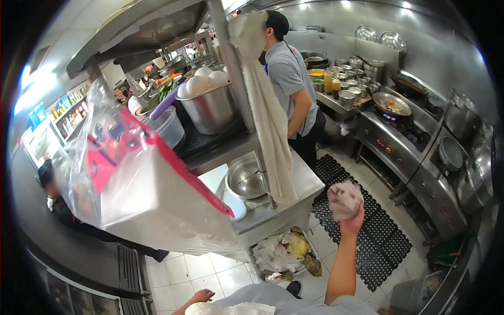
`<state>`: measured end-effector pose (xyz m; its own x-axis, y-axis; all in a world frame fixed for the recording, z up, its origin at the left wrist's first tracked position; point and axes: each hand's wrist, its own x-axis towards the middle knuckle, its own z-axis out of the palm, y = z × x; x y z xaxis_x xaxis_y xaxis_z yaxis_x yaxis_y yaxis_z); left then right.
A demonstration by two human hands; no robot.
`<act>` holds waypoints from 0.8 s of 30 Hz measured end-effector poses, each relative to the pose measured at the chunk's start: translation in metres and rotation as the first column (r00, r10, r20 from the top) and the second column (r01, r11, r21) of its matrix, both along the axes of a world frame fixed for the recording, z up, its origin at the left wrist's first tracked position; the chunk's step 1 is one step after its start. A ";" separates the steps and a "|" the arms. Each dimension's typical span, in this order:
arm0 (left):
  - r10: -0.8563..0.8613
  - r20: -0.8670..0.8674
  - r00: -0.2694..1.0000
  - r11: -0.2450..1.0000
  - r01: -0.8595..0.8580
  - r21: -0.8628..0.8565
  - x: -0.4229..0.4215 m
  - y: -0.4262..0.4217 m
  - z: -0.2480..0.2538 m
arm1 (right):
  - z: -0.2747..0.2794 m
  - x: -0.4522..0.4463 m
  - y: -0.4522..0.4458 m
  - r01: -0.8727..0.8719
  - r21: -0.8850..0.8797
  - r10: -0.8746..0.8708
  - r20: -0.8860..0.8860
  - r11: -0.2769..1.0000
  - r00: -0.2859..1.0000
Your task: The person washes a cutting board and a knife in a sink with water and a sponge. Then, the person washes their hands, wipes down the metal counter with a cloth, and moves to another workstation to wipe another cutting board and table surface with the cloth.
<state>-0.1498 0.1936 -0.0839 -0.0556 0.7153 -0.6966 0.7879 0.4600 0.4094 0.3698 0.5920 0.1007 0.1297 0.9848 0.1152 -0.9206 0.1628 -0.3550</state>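
My right hand [353, 222] is raised to the right of the counter, closed around a crumpled, pinkish-white bundle [344, 200]. Whether the bundle is cloth or thin plastic, I cannot tell. At the bottom, my left hand [202, 296] is beside my body with its fingers loosely bent and nothing visible in it. A white cloth [231, 308] lies at my waist in front of my grey shirt. Large in the left foreground is a clear plastic bag [157, 194] with a pink band and white contents, apart from both hands.
A co-worker in a grey shirt [289, 68] stands beyond the counter. Eggs [198, 87] fill a metal pot [207, 113] on the shelf, above a colander [245, 179]. A waste bin [255, 265], black floor mat [375, 236] and stove with a pan [391, 105] are nearby.
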 end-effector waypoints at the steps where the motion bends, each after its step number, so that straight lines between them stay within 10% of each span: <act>1: -0.362 -0.124 0.924 0.916 0.377 0.138 -0.003 0.016 -0.001 | -0.013 0.009 -0.020 -0.042 -0.061 0.033 -0.147 0.997 0.989; 3: -0.216 0.071 0.974 0.951 0.194 0.239 0.003 0.050 -0.008 | -0.037 0.021 -0.067 0.023 -0.184 -0.033 -0.048 0.983 0.998; 8: -0.653 -0.211 0.727 0.615 0.672 0.413 0.045 0.147 -0.038 | -0.082 0.021 -0.194 0.390 -0.320 -0.166 0.549 0.863 0.819; 11: -0.571 0.092 0.816 0.735 0.459 0.499 0.112 0.171 -0.006 | -0.064 -0.014 -0.281 0.503 -0.388 -0.177 0.628 0.773 0.758; 19: -0.706 0.690 0.161 0.651 0.531 0.542 0.283 0.094 0.090 | 0.022 -0.113 -0.455 0.564 -0.373 -0.116 0.752 0.736 0.649; 24: -0.319 0.948 0.007 0.652 0.728 0.215 0.327 0.010 0.198 | 0.045 -0.139 -0.532 0.888 0.275 -0.063 0.961 0.369 -0.271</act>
<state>0.1774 0.2037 0.1140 0.9979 0.0045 -0.0640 0.0590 0.3299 0.9422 0.2308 0.0602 0.1456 0.7966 0.4619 0.3899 0.5258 -0.2113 -0.8240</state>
